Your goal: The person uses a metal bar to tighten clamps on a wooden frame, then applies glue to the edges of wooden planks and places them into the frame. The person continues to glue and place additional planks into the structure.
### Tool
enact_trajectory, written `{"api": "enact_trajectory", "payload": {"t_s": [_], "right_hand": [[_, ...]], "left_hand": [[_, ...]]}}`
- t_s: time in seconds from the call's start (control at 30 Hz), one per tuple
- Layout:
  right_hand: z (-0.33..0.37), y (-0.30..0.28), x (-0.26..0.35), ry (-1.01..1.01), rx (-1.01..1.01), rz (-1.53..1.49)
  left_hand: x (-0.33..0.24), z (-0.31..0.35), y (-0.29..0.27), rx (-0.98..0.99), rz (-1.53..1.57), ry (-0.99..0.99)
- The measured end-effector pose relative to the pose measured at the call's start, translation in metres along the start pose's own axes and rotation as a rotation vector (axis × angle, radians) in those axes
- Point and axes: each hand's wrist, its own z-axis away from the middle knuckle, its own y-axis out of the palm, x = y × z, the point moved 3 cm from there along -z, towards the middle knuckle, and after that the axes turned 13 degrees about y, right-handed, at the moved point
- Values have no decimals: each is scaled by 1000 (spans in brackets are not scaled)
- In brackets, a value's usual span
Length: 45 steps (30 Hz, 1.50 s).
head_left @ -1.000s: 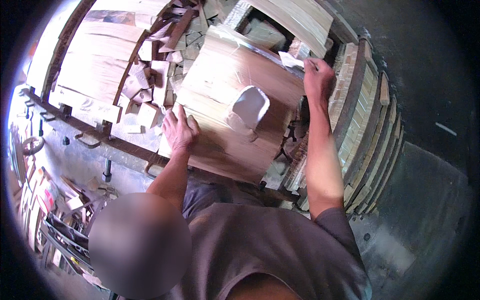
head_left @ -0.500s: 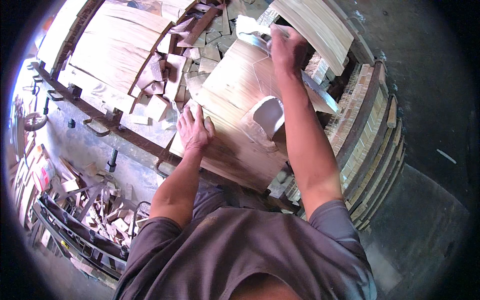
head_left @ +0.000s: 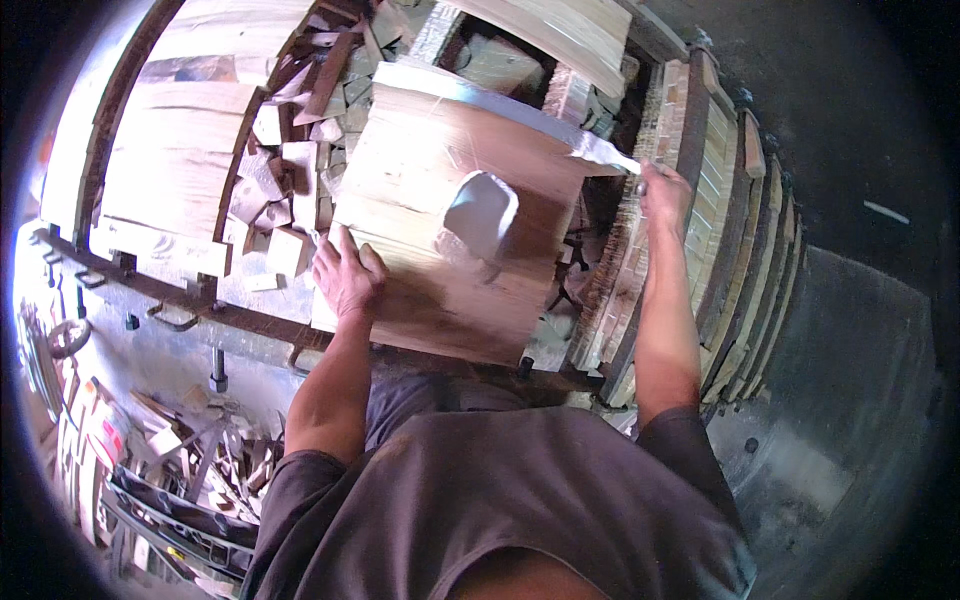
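A wide pale wooden board point(head_left: 405, 155) lies before me, its far edge coated with a white, glue-like paste point(head_left: 480, 97). My left hand point(head_left: 347, 275) rests on the board's left edge, fingers spread and holding nothing. Past the far right corner, my right hand point(head_left: 665, 192) is closed on the end of a white-coated tool point(head_left: 608, 153). The tool's tip is blurred at the edge, so I cannot tell whether it is a brush or a spatula. On the board stands an open cup point(head_left: 480, 215) with white walls inside; its contents are hard to make out.
Loose wood offcuts point(head_left: 290, 185) lie left of the board, beside more wide boards point(head_left: 170, 160). Another board point(head_left: 560, 40) sits beyond it. Curved stacks of wood strips point(head_left: 690, 240) stand to the right. A dark metal rail with clamps point(head_left: 180, 305) runs along the near side.
My right hand has swept the tool from the far left end of the board's edge to its right end. The white coating now spans that edge. My left hand stays on the board.
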Motion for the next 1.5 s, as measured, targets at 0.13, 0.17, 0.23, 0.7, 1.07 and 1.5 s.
{"api": "enact_trajectory", "payload": {"t_s": [0.13, 0.17, 0.23, 0.7, 1.07, 1.5], "right_hand": [[-66, -67, -39, -86, -122, 10], [-70, -77, -40, -159, -216, 100], [-74, -99, -40, -303, -406, 287], [-41, -64, -15, -404, -280, 163], [65, 148, 84, -639, 176, 172], [89, 185, 98, -245, 522, -265]], "left_hand": [[-3, 2, 3, 7, -10, 16], [-5, 1, 0, 25, -6, 3], [-10, -1, -2, 65, 23, -8], [1, 3, 6, 13, -12, -1], [3, -1, 5, 16, -1, -11], [2, -2, 1, -6, 80, -24]]}}
